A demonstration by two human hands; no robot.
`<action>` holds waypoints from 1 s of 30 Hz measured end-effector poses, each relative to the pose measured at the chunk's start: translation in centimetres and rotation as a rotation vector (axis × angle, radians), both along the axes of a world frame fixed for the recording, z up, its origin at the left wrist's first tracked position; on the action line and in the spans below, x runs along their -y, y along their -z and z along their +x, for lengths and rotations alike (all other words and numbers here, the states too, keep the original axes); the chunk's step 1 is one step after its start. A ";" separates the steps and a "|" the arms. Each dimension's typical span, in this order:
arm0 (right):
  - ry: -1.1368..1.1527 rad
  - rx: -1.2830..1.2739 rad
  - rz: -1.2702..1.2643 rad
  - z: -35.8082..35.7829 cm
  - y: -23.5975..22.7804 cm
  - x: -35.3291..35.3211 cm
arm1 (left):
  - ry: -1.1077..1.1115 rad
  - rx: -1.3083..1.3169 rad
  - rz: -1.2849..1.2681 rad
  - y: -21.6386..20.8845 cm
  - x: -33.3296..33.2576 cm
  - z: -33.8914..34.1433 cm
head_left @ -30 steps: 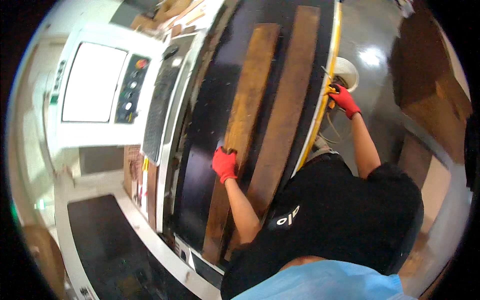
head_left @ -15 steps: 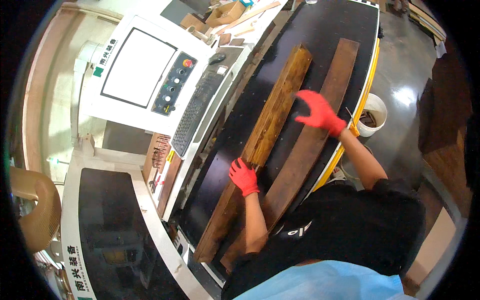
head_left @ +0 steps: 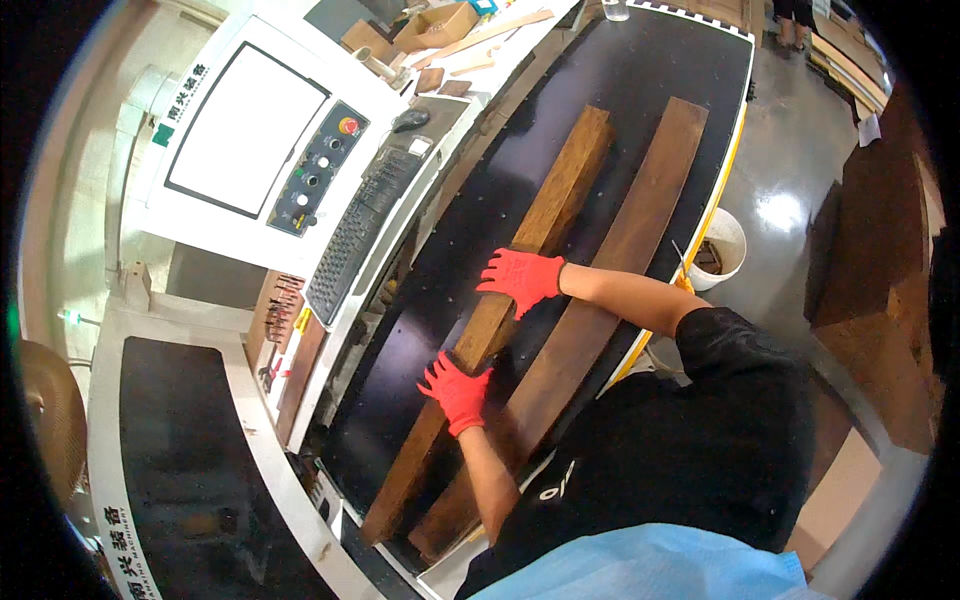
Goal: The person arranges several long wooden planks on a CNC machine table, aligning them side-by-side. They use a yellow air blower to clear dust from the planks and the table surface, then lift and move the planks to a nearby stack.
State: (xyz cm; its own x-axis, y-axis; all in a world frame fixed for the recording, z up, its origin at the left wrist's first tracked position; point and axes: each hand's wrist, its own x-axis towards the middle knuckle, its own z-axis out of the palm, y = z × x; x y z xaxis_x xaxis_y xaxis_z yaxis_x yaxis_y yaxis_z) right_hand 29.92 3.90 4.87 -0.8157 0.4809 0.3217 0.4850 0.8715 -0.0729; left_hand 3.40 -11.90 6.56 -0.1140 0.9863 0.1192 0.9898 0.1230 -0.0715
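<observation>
A long brown wooden beam (head_left: 563, 190) lies lengthwise on the black table (head_left: 400, 335). My right hand (head_left: 522, 277), in a red glove, reaches across it near the middle, fingers over the far edge and thumb on the near side. Closer to me along the same beam, my left hand (head_left: 458, 392), also red-gloved, straddles it with fingers and thumb on opposite sides. Both hands grip the beam; their fingertips on its far side are partly hidden. A second, flatter wooden board (head_left: 640, 220) rests to the right, beneath my right forearm.
Left of the table stand a keyboard (head_left: 362, 235), a mouse (head_left: 411, 120) and a white machine panel with a screen (head_left: 248, 130). A white bucket (head_left: 728, 250) holding scraps is on the floor to the right. A cardboard box (head_left: 437, 27) sits at the back.
My right hand has come down from above the flat board onto the beam. The beam now shows a smoother, more even upper face. My left hand still holds it.
</observation>
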 end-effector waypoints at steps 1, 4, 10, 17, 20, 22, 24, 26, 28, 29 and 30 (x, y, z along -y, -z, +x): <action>-0.020 -0.061 0.030 0.2 0.1 -0.3 | 0.007 0.055 -0.007 0.3 -0.3 -0.8; -0.018 -0.154 0.033 3.0 0.2 -2.1 | 0.041 0.110 0.008 1.3 -0.4 -1.8; 0.378 -0.239 0.132 15.5 2.5 -9.4 | 0.071 0.096 0.075 1.9 -0.3 -1.5; 1.049 -0.906 -0.239 29.8 5.0 -17.5 | 0.035 0.096 0.061 2.4 -0.8 -2.0; 0.546 -1.388 -1.144 31.7 4.6 -18.5 | 0.018 0.085 0.045 2.7 -0.1 -2.2; 0.681 -1.354 -0.903 32.5 7.8 -20.0 | 0.023 0.077 0.050 2.6 -0.4 -2.3; 0.716 -1.432 -0.570 39.0 14.6 -23.4 | 0.100 0.091 0.052 2.3 -3.6 -1.5; 0.678 -1.545 -0.902 32.7 10.4 -21.7 | -0.014 0.067 0.019 2.5 -0.3 -2.2; 0.677 -1.612 -1.060 32.1 7.1 -19.5 | 0.012 0.064 0.056 2.5 -0.6 -2.1; 0.668 -1.617 -1.085 32.8 7.1 -19.5 | 0.021 0.067 0.069 2.5 -0.8 -1.8; 0.656 -1.621 -1.113 33.2 7.2 -19.4 | 0.028 0.070 0.081 2.5 -1.0 -1.6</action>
